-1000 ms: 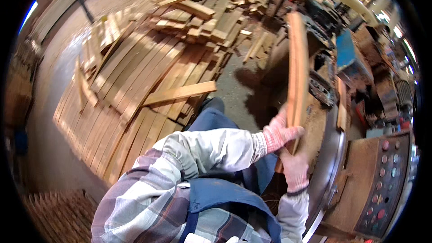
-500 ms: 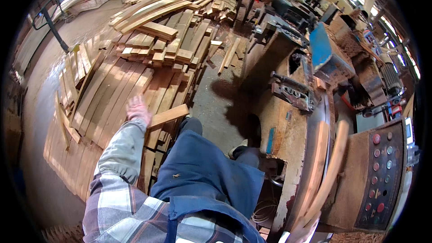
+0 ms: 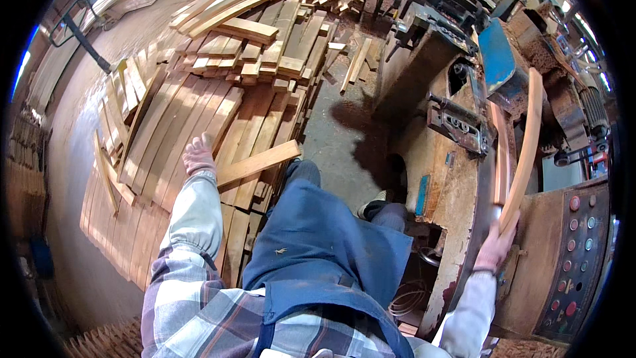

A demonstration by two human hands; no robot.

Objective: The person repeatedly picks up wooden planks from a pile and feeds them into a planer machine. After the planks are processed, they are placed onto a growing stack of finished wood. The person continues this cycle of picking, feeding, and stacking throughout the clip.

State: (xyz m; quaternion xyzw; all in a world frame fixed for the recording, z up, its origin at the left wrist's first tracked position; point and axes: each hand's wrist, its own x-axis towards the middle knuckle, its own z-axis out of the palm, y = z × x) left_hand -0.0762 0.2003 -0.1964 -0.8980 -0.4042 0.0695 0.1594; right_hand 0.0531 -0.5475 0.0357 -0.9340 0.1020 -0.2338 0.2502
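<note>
Head camera view: the two hands are well apart, the left hand (image 3: 198,154) with its fingers loosely extended at the stacked boards (image 3: 173,129), near a short loose board (image 3: 262,163), though whether it presses on the wood cannot be told. The right hand (image 3: 495,250) is closed around the near end of a long wooden strip (image 3: 528,139), which reaches away from the person on the woodworking machine (image 3: 444,185) side, beside a second strip (image 3: 503,166). Right of that hand stands a control panel (image 3: 575,285) with round coloured buttons.
</note>
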